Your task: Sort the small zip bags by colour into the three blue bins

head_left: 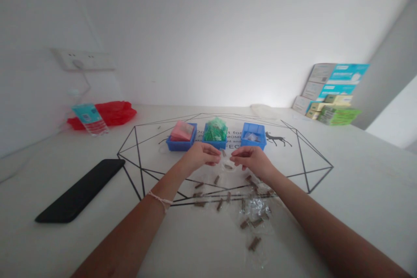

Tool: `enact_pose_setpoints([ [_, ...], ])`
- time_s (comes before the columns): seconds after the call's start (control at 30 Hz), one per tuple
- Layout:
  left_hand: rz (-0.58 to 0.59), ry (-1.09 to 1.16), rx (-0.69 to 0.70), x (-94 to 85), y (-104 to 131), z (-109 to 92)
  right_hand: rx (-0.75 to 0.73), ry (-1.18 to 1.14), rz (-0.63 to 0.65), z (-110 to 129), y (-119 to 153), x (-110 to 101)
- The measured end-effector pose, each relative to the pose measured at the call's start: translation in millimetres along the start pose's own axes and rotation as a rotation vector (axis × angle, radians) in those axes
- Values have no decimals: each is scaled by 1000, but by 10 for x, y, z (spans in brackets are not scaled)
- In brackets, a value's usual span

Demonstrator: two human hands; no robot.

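My left hand (204, 155) and my right hand (250, 159) face each other just in front of the blue bins, fingers closed in a pinch. Between their fingertips is a small clear plastic bag (228, 167) with a small dark piece in it; its edges are faint. Another small metal-looking piece (223, 153) shows near the left fingertips, and I cannot make out whether it is held. Below the hands lie several clear bags with brownish, short cylinder-like pieces (254, 243), scattered on the white table (182, 243).
Three blue bins hold pink packets (181, 131), green plastic packets (216, 129) and clear packets (252, 137). A black flat slab (81, 191) lies at left. Behind it are a red bag (117, 113) and a blue-white pack (89, 117). Stacked boxes (335, 87) stand at back right.
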State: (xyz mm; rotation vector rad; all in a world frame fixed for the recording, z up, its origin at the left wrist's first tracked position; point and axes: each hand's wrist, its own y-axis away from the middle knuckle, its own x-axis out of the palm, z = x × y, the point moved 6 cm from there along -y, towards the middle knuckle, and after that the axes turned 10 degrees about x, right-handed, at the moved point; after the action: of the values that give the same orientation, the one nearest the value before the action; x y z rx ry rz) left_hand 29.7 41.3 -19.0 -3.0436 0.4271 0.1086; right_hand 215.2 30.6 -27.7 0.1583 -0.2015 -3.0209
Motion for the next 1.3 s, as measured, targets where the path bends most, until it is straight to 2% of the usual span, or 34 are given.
enact_pose_setpoints([
  [0.13, -6, -48, -10, 19, -22, 36, 22, 58, -16, -44, -17, 21],
  [0.3, -7, -75, 39, 2, -53, 18, -28, -70, -24, 16, -18, -20],
  [0.37, 1, -104, 64, -5, -69, 11, -73, -141, -83, 69, -37, -132],
  [0.53, 72, -358, 219, 60, -72, -24, -195, -196, -365, 174, -103, -589],
  [0.67, 104, -637, 310, 159, -14, -31, -170, 79, -497, 232, -81, -767],
  [0.8, 110, -677, 335, 220, 10, -21, -223, 354, -584, 368, 64, -724],
  [0.83, 104, -646, 342, 225, 6, -22, -248, 365, -548, 385, 84, -669],
  [0.9, 89, -559, 338, 219, -11, -20, -254, 358, -369, 359, 74, -496],
  [0.97, 76, -452, 302, 198, -33, -13, -171, 347, -120, 247, 38, -276],
  [1.03, 65, -341, 231, 170, -46, -2, -50, 334, 68, 112, 27, -96],
  [1.1, 61, -233, 146, 148, -43, 3, 30, 303, 139, 37, 40, -5],
  [1.17, 56, -137, 91, 136, -26, -13, 58, 260, 142, 34, 66, 17],
  [1.3, 8, 35, 63, 99, 6, -50, 108, 199, 172, 74, 129, 6],
])
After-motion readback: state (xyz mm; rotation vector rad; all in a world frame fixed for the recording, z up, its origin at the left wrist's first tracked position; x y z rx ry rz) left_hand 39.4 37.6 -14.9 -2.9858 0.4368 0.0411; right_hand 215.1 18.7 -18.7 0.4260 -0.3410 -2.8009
